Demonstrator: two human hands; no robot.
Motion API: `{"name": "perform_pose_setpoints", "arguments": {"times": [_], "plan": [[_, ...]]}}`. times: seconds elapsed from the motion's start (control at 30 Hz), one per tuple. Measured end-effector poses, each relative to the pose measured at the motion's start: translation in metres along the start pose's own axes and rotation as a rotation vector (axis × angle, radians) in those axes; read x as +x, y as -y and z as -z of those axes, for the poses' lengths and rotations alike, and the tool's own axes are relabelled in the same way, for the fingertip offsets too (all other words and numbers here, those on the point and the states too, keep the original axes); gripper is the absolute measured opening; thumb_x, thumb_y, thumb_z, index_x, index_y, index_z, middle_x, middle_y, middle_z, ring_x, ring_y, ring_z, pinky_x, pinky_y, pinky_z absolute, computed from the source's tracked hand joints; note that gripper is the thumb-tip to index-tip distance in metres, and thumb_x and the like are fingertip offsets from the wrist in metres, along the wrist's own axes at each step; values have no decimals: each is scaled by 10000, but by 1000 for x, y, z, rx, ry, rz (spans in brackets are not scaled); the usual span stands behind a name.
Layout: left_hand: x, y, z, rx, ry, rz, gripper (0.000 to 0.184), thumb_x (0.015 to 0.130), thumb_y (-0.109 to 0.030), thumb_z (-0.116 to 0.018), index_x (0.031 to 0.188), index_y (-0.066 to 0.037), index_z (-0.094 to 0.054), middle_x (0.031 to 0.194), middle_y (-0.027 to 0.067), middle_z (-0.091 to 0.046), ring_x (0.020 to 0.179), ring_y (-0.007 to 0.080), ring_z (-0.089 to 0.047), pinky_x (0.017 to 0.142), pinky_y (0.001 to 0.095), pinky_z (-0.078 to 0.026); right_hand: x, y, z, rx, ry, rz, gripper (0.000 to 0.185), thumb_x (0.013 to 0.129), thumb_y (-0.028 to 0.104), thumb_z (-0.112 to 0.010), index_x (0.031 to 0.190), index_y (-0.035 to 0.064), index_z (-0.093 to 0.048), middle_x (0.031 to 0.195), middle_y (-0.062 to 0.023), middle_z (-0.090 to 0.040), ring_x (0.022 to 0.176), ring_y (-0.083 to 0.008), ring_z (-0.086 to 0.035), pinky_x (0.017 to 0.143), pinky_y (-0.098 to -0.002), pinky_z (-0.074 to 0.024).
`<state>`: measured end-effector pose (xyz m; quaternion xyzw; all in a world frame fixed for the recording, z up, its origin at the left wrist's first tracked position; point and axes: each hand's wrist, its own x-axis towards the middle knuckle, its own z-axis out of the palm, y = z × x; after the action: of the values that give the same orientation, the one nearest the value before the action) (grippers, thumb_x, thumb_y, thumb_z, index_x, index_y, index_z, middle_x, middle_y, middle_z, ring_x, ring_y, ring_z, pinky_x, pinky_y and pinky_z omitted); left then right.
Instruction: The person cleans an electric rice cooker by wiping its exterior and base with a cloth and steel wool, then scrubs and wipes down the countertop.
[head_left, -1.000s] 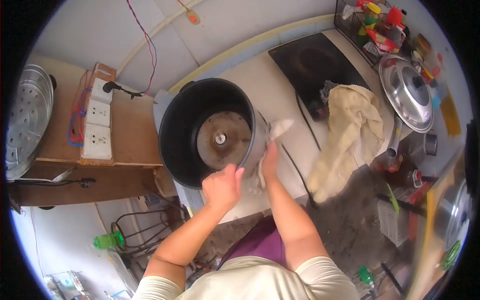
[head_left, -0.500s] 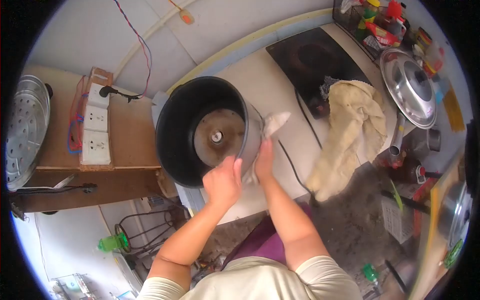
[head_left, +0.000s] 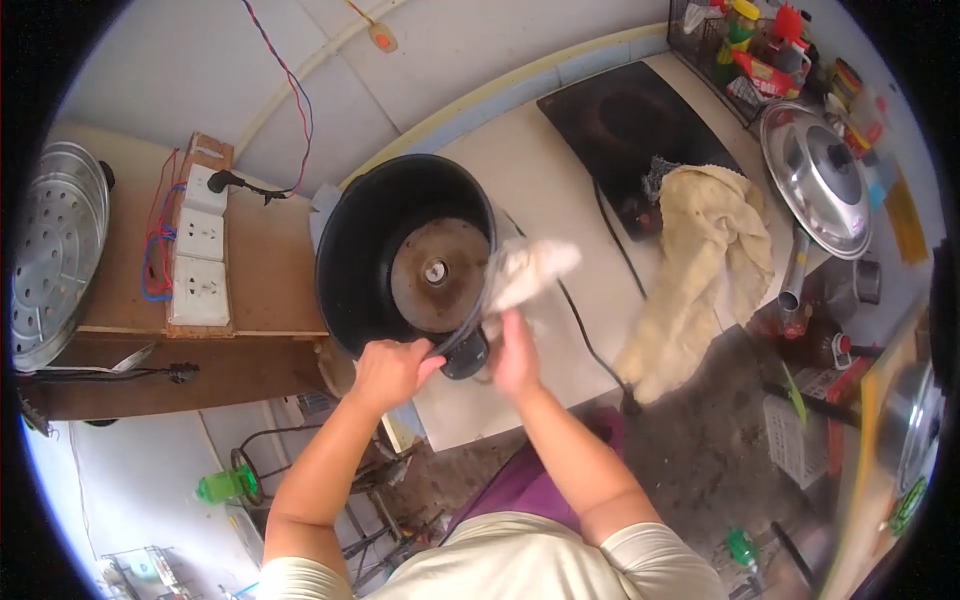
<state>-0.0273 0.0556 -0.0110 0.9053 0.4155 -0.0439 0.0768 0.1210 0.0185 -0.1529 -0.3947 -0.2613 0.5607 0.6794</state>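
A black-lined rice cooker body (head_left: 350, 255) lies tipped toward me on the counter, its mouth open. Inside it shows a round, brown-stained heating plate (head_left: 418, 283) with a small metal button at the centre. My left hand (head_left: 390, 375) is closed on the near rim, thumb pointing right. Beside the thumb, a dark fitting (head_left: 465, 355) sticks out from the cooker's outside. My right hand (head_left: 514, 358) is at the cooker's right side with a whitish cloth (head_left: 537, 273), blurred by motion, against the outer wall. Its fingers are partly hidden by the cloth.
A black induction hob (head_left: 635, 120) and a crumpled beige towel (head_left: 705, 240) are on the counter to the right, with a black cable (head_left: 590, 345) between. A steel lid (head_left: 825, 175) is farther right. Sockets (head_left: 200, 240) and a perforated steamer tray (head_left: 60, 250) stand left.
My left hand has slid left along the rim, and the cooker has turned so that the dark fitting shows. My right hand has shifted slightly down and left, with more of the cloth visible.
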Motion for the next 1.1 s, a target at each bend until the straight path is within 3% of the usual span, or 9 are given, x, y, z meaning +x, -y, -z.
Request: {"name": "perform_pose_setpoints", "arguments": {"times": [0.07,0.17,0.33,0.43,0.57,0.8,0.9,1.03,1.1], "plan": [[2,-5,-1,-4,-24,46,303,845,-354,-555,728,-75,-536,538,126,-529,533,342,-552,505,433,-429,-17,19,-14,-37,92,150,413,952,249,-328,1193,-52,-476,1251,-167,-484,1175,-274,-440,995,-354,-304],[8,-12,-5,14,-59,105,284,854,-330,-548,735,-72,-549,537,138,-536,534,347,-556,506,436,-431,-29,40,-12,-99,96,40,351,939,206,-369,1151,-29,-520,1236,-156,-498,1133,-293,-477,974,-354,-326],[11,-18,-3,-7,-45,183,259,854,-319,-550,751,-83,-579,611,142,-585,592,340,-584,552,444,-453,-17,73,-14,-526,109,403,266,741,56,-605,1007,39,-601,1073,-191,-556,1007,-366,-522,819,-398,-455],[1,-4,5,-258,-92,55,232,856,-302,-540,836,-81,-606,685,125,-612,658,325,-599,609,438,-459,-7,86,-18,-909,148,419,257,719,65,-616,974,35,-610,1036,-190,-549,961,-365,-528,778,-416,-467],[-23,39,9,-156,-245,-234,234,838,-299,-548,900,-82,-609,728,84,-623,708,292,-606,647,409,-461,-14,100,-29,-1065,87,540,252,673,68,-637,923,43,-629,1012,-186,-533,938,-366,-522,748,-423,-471],[-37,51,-11,-44,-144,-123,231,818,-341,-555,838,-114,-594,695,64,-610,677,285,-595,620,391,-458,-58,59,-59,-1197,160,621,289,627,124,-642,916,123,-651,1196,-95,-476,1095,-289,-435,826,-404,-375],[-35,49,-6,-48,-163,-143,233,832,-332,-547,848,-109,-611,681,89,-610,644,296,-593,583,394,-456,-60,39,-55,-1167,179,712,526,597,80,-652,1105,26,-526,1142,-93,-486,1038,-292,-457,798,-406,-376],[-38,42,-8,-14,-166,-107,234,844,-340,-540,850,-114,-602,669,86,-604,639,293,-595,565,398,-455,-58,33,-31,-857,171,593,411,622,-27,-577,1020,79,-572,1101,-104,-513,1000,-281,-503,819,-382,-428],[-40,36,-10,1,-177,-78,237,850,-345,-535,844,-115,-594,656,85,-598,628,291,-595,551,400,-452,-61,33,-11,-971,80,703,375,633,-38,-597,995,55,-578,1025,-128,-541,940,-301,-536,840,-372,-447]]}}
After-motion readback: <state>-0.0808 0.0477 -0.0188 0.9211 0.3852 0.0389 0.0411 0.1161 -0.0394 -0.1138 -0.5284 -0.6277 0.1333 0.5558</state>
